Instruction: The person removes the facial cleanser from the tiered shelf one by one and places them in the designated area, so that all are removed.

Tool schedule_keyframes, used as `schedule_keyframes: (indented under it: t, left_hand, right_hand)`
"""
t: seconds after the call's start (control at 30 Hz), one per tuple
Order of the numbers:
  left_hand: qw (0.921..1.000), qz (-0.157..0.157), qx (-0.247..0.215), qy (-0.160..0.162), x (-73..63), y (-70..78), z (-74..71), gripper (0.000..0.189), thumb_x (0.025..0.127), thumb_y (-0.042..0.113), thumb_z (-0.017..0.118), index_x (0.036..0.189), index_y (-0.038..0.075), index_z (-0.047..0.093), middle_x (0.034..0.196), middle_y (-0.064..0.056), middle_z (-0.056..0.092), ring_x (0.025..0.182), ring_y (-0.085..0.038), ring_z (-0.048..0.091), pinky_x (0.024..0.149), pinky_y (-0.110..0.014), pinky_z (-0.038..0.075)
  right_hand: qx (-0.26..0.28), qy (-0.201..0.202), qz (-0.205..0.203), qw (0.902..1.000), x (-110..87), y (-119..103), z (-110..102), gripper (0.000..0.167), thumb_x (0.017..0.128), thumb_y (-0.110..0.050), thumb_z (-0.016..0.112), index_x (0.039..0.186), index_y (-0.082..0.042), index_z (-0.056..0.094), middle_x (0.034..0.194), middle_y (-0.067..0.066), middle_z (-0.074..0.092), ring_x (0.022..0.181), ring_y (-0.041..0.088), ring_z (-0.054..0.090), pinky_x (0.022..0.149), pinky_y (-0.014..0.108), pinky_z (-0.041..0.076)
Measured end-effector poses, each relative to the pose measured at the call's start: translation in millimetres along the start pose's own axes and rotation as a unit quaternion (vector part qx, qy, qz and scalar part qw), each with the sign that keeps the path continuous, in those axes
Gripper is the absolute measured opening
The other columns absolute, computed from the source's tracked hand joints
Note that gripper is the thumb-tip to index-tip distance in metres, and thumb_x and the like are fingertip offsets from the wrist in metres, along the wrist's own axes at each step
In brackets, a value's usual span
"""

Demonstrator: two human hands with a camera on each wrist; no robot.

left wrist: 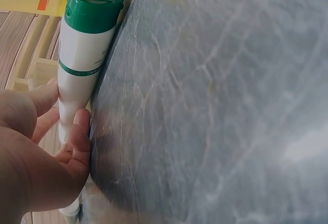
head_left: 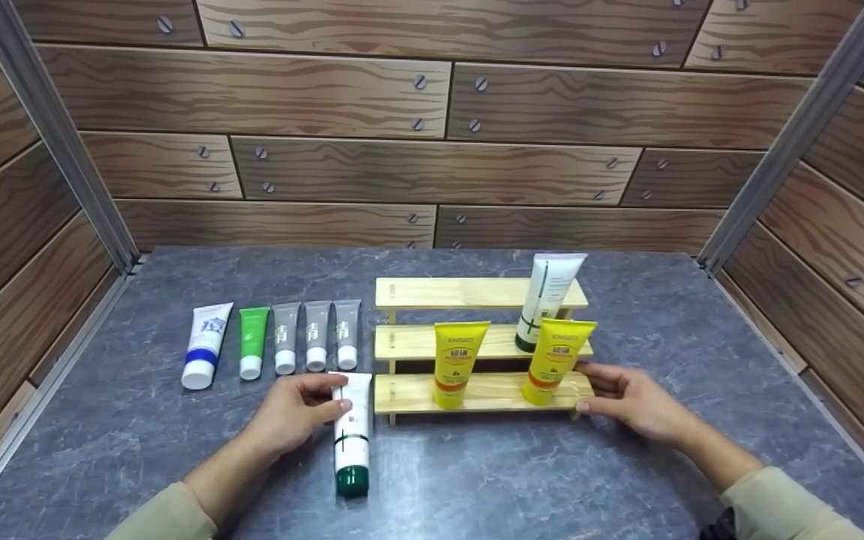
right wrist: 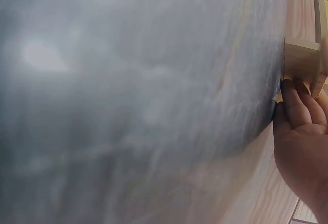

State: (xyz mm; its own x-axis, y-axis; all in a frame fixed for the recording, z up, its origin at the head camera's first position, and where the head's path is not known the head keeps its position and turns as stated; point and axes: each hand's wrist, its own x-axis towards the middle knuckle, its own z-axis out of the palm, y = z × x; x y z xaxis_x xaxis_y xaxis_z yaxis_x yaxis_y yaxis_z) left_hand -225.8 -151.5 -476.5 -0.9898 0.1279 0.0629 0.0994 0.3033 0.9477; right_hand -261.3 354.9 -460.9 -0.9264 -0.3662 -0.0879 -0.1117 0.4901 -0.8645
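My left hand (head_left: 293,412) pinches a white tube with a green cap (head_left: 352,442) between thumb and fingers. The tube lies left of a three-tier wooden rack (head_left: 409,394), its cap toward me; the left wrist view shows the green cap (left wrist: 95,8) close along the tabletop. At the rack's right end, my right hand (head_left: 638,401) grips the lowest tier, thumb in front and fingers behind. Two yellow tubes, one left (head_left: 458,367) and one right (head_left: 556,364), stand on the bottom tier. Another white tube (head_left: 548,296) leans upright on the middle tier, its cap down.
Left of the rack, several tubes lie in a row: a white one with a blue band (head_left: 207,341), a green one (head_left: 253,337) and grey ones (head_left: 316,330) with white caps. Wood-patterned walls (head_left: 342,97) and metal posts (head_left: 784,127) enclose the grey marbled tabletop (head_left: 477,480).
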Motion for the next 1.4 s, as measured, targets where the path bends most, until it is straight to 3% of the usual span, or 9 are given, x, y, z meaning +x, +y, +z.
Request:
schedule_keyframes:
  t: [0.43,0.63,0.8,0.93,1.1,1.17,1.23,1.4]
  left_hand:
    - [0.9991,-0.040,0.011,-0.001,-5.1,8.9,-12.6,0.045,0.088,0.007,0.086,0.130,-0.004,0.072,0.117,-0.020,0.074,0.102,-0.030,0.072,0.083,-0.033,0.060]
    - [0.9978,-0.063,0.022,0.005,-7.1,23.9,-22.7,0.044,0.089,0.012,0.086,0.131,0.003,0.074,0.123,-0.018,0.073,0.097,-0.026,0.073,0.078,-0.036,0.061]
    - [0.9992,-0.028,0.027,0.000,-7.2,43.2,-33.9,0.042,0.091,0.012,0.085,0.131,0.002,0.074,0.123,-0.020,0.073,0.099,-0.026,0.073,0.081,-0.033,0.061]
    - [0.9990,-0.022,0.038,-0.003,-4.4,64.9,-40.9,0.041,0.092,0.015,0.085,0.131,0.008,0.076,0.126,-0.017,0.072,0.099,-0.024,0.072,0.080,-0.032,0.060]
    - [0.9981,-0.012,0.057,-0.022,0.4,95.9,-45.2,0.043,0.092,0.021,0.085,0.133,0.015,0.075,0.127,-0.010,0.073,0.085,-0.019,0.066,0.066,-0.027,0.056]
    - [0.9975,0.005,0.065,-0.027,3.3,108.5,-44.3,0.043,0.092,0.022,0.085,0.134,0.016,0.075,0.118,-0.009,0.075,0.077,-0.018,0.062,0.060,-0.026,0.051]
    - [0.9966,0.026,0.071,-0.033,6.9,121.3,-41.4,0.042,0.093,0.022,0.085,0.134,0.017,0.075,0.118,-0.008,0.075,0.079,-0.017,0.064,0.061,-0.026,0.052]
    - [0.9919,0.081,0.081,-0.054,17.4,153.3,-26.7,0.044,0.094,0.026,0.085,0.135,0.017,0.074,0.132,-0.007,0.071,0.097,-0.021,0.072,0.071,-0.036,0.060]
  right_hand:
    - [0.015,-0.007,-0.011,0.9998,0.5,2.6,0.1,0.078,0.096,-0.020,0.081,0.152,0.016,0.041,0.155,0.032,0.047,0.141,0.045,0.051,0.107,0.028,0.049]
    - [0.009,-0.005,-0.009,0.9999,0.9,2.3,0.2,0.078,0.096,-0.021,0.081,0.152,0.016,0.042,0.155,0.032,0.047,0.141,0.045,0.051,0.108,0.029,0.049]
    - [0.000,-0.001,-0.005,1.0000,0.8,1.3,0.2,0.080,0.095,-0.023,0.082,0.153,0.015,0.042,0.155,0.032,0.047,0.141,0.044,0.051,0.109,0.033,0.048]
    - [-0.005,0.004,-0.003,1.0000,0.4,0.7,0.4,0.079,0.095,-0.023,0.082,0.152,0.014,0.043,0.155,0.031,0.047,0.141,0.044,0.051,0.111,0.037,0.047]
    - [-0.011,0.007,0.001,0.9999,0.5,0.2,0.4,0.080,0.094,-0.025,0.082,0.152,0.014,0.043,0.156,0.031,0.046,0.142,0.044,0.051,0.113,0.041,0.045]
    - [-0.011,0.007,0.000,0.9999,0.7,0.3,0.3,0.080,0.094,-0.025,0.082,0.153,0.013,0.043,0.156,0.030,0.046,0.141,0.044,0.051,0.113,0.041,0.045]
    - [-0.009,0.007,-0.003,0.9999,0.4,0.5,0.3,0.079,0.094,-0.024,0.082,0.153,0.013,0.043,0.156,0.030,0.047,0.141,0.044,0.051,0.112,0.038,0.046]
    - [0.014,-0.006,-0.028,0.9995,0.0,1.4,1.1,0.075,0.097,-0.016,0.079,0.151,0.017,0.041,0.153,0.033,0.048,0.140,0.046,0.052,0.107,0.026,0.048]
